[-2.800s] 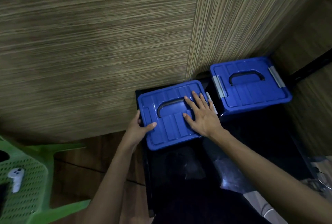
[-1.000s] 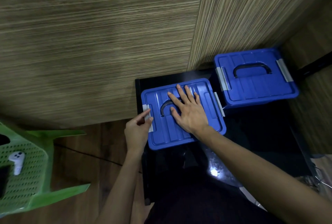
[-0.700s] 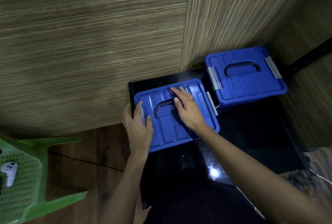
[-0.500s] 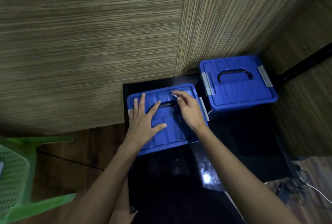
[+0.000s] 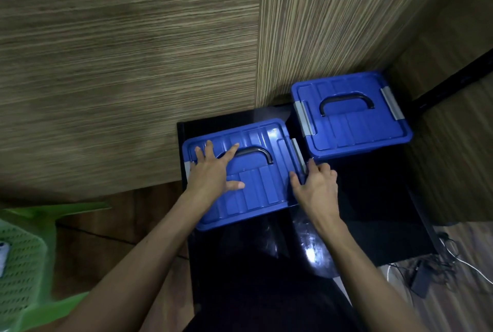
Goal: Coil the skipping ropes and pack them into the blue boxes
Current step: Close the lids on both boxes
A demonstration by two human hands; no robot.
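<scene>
My left hand (image 5: 213,171) flat, fingers spread, pressing near box (image 5: 253,179) lid; right hand (image 5: 316,185) fingers curled, gripping its right-side latch (image 5: 298,155).

Glossy black table (image 5: 373,225) against striped wood-grain wall panels (image 5: 128,65); brown wood floor (image 5: 120,219) left of table, green perforated plastic chair (image 5: 24,265) farther left, cables (image 5: 440,265) right.

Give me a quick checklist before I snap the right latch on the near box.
1. Lid seated on near blue box: ok, looks flat.
2. Left hand pressing the lid flat: ok.
3. Right hand at the right latch: ok, fingers on it.
4. Left latch closed: cannot tell.
5. Rope inside: cannot tell.
6. Far blue box latched: ok, both clips down.
</scene>
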